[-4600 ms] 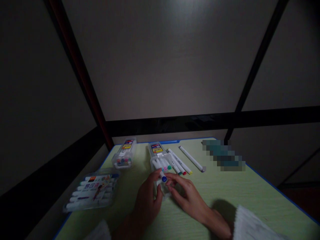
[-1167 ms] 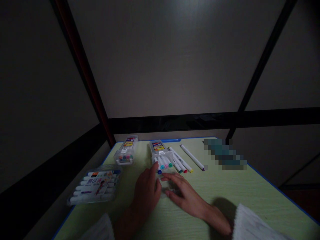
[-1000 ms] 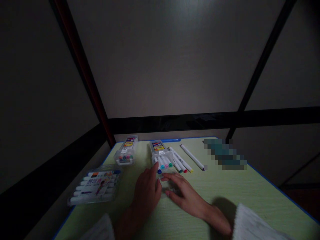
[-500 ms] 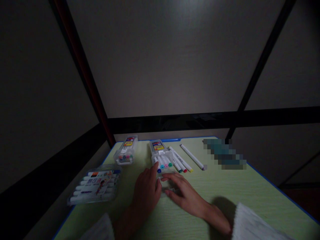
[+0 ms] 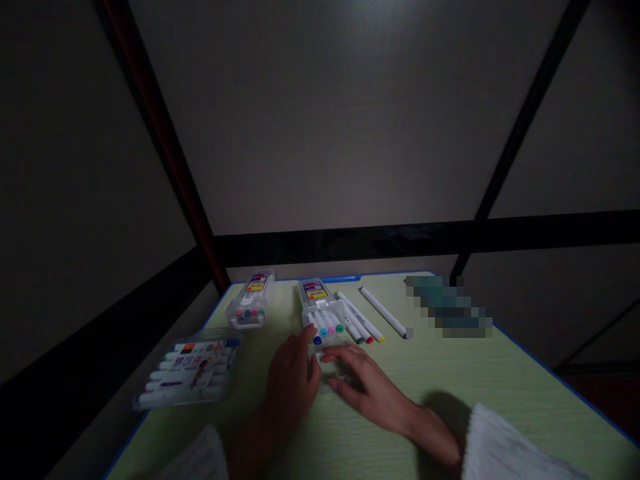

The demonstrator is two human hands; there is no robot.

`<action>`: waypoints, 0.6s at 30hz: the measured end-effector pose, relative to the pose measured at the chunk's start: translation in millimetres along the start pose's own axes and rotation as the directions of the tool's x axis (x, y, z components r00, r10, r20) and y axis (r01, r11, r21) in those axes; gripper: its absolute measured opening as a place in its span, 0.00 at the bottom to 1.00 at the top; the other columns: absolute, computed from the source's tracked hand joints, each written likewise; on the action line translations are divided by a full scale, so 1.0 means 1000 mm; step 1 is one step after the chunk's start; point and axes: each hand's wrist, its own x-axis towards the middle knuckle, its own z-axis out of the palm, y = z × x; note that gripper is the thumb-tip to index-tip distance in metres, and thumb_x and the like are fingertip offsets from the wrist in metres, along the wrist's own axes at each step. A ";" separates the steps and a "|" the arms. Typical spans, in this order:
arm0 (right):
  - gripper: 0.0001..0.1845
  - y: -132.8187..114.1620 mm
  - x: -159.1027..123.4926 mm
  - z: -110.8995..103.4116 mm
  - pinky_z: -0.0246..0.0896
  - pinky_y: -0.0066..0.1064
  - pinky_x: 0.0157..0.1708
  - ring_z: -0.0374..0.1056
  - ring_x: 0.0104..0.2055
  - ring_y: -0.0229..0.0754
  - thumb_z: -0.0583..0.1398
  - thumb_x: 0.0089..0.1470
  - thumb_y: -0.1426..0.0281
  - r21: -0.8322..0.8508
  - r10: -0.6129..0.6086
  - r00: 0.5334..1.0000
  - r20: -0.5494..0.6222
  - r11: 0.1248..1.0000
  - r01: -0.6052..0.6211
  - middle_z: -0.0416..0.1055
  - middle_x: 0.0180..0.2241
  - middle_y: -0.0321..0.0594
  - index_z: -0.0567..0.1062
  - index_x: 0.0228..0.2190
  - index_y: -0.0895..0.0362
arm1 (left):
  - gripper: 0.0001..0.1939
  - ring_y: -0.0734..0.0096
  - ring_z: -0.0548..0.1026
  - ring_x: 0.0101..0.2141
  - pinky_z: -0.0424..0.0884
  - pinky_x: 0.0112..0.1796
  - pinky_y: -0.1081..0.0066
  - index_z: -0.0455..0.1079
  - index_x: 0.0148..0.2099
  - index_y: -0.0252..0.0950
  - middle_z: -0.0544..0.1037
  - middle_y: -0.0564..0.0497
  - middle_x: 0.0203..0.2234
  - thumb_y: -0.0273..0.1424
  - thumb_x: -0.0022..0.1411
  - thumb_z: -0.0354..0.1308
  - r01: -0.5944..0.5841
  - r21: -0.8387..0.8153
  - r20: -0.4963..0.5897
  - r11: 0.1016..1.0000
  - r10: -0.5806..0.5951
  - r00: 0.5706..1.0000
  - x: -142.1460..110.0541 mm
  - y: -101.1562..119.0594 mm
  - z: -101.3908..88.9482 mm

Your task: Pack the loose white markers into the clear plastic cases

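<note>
A clear plastic marker case (image 5: pixel 316 293) lies in the middle of the table, its near end open. Several white markers (image 5: pixel 327 320) rest in it with blue, light blue, pink and green caps towards me. My left hand (image 5: pixel 293 377) is at the case's near left corner, index finger stretched out at the blue-capped marker, thumb apart. My right hand (image 5: pixel 367 380) rests over the clear lid (image 5: pixel 327 385) folded out in front of the case. Its thumb and fingers are spread apart, touching the lid; part of the lid is hidden beneath them.
Right of the case lie loose white markers (image 5: pixel 363 320) with green, red and yellow caps, and another marker (image 5: pixel 384 312) farther right. A second clear case (image 5: pixel 254 297) stands back left; a flat marker pack (image 5: pixel 190 373) lies front left. A blurred-out item (image 5: pixel 447 303) is at right.
My left index finger has shifted very slightly at the blue-capped marker. The view has moved a touch; the case, lid and right hand look otherwise the same.
</note>
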 end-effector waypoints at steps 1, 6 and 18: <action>0.14 0.000 0.000 0.000 0.58 0.41 0.48 0.62 0.47 0.45 0.56 0.52 0.72 0.001 -0.002 1.000 -0.002 1.000 0.002 0.68 0.43 0.44 0.67 0.43 0.55 | 0.23 0.65 0.73 0.36 0.70 0.39 0.64 0.58 0.52 0.37 0.74 0.46 0.39 0.22 0.52 0.48 -0.002 0.003 -0.001 1.000 0.002 1.000 0.000 0.000 0.000; 0.15 0.001 -0.001 0.000 0.58 0.41 0.48 0.62 0.47 0.45 0.55 0.52 0.71 0.000 -0.009 1.000 -0.005 1.000 0.009 0.68 0.43 0.44 0.67 0.43 0.55 | 0.23 0.65 0.73 0.37 0.70 0.40 0.63 0.57 0.52 0.37 0.74 0.47 0.40 0.22 0.53 0.49 -0.007 0.013 -0.012 1.000 0.007 1.000 0.000 0.000 -0.001; 0.14 -0.002 0.000 -0.002 0.58 0.42 0.49 0.62 0.48 0.45 0.55 0.53 0.71 -0.016 0.002 1.000 0.020 1.000 -0.001 0.68 0.43 0.44 0.67 0.43 0.55 | 0.24 0.64 0.73 0.36 0.70 0.39 0.62 0.57 0.52 0.36 0.74 0.45 0.40 0.21 0.51 0.50 0.021 0.012 0.039 1.000 -0.022 0.999 0.003 0.002 -0.004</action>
